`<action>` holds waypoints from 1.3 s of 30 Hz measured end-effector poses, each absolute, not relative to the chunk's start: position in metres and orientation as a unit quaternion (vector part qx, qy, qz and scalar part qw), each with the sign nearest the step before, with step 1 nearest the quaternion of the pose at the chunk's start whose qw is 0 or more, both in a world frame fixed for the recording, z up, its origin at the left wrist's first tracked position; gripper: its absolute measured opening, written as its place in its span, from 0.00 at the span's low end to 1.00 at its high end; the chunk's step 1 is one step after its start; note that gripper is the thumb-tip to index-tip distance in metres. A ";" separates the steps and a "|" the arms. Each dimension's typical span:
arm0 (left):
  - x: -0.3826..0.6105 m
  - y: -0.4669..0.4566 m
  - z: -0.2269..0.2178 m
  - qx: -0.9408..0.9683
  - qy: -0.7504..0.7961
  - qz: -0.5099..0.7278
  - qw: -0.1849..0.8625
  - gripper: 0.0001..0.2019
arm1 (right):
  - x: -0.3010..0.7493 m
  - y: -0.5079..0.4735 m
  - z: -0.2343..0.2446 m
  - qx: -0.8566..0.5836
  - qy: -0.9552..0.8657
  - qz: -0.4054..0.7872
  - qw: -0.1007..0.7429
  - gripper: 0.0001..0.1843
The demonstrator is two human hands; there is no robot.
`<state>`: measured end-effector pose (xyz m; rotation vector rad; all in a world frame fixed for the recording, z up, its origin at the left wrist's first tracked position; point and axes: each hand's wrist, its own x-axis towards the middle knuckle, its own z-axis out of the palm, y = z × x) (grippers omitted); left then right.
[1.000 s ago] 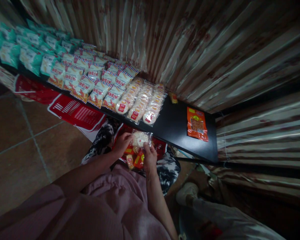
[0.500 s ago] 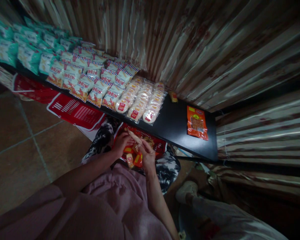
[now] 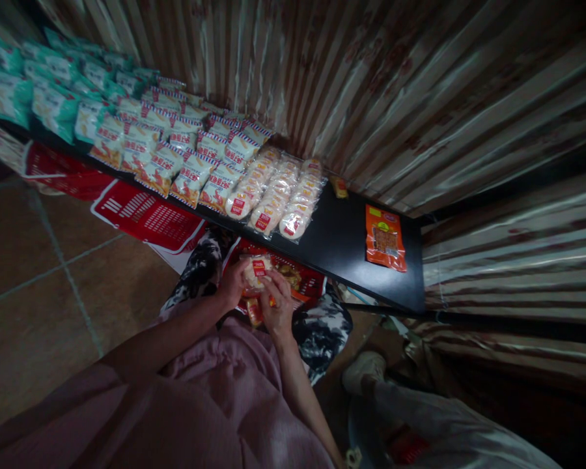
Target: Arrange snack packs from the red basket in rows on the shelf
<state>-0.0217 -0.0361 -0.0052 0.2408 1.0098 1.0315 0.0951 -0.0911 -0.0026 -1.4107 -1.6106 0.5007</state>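
Observation:
My left hand (image 3: 232, 284) and my right hand (image 3: 276, 305) both grip one clear snack packet (image 3: 256, 272) with a pale round cake and a red label. They hold it over a red basket (image 3: 306, 281) resting on my lap, which holds several more packets. Just beyond, a black shelf (image 3: 342, 251) carries rows of the same clear packets (image 3: 276, 198), red-and-white striped packets (image 3: 185, 166) and green packets (image 3: 43, 91) further left.
A single orange packet (image 3: 383, 238) and a small orange item (image 3: 339, 187) lie on the shelf's right end. Corrugated metal sheeting (image 3: 371, 91) backs the shelf. Red baskets (image 3: 146, 218) lie on the tiled floor at left. A shoe (image 3: 366, 371) shows at lower right.
The packet was turned over between my hands, edge-on half a second ago, and now shows its red label. Both hands have drawn slightly nearer to me.

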 end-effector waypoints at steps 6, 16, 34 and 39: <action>-0.023 -0.037 -0.013 0.129 0.496 0.484 0.709 0.14 | 0.093 -0.098 -0.006 -0.580 -0.650 0.205 0.447 0.21; -0.025 -0.041 0.011 0.183 0.490 0.428 0.736 0.10 | 0.103 -0.099 -0.006 -0.646 -0.404 0.362 0.536 0.21; -0.011 -0.054 -0.002 0.093 0.472 0.478 0.735 0.15 | 0.091 -0.095 -0.014 -0.582 -0.180 0.533 0.588 0.23; -0.011 -0.063 0.002 0.122 0.479 0.425 0.758 0.15 | 0.091 -0.093 -0.014 -0.593 -0.176 0.515 0.593 0.20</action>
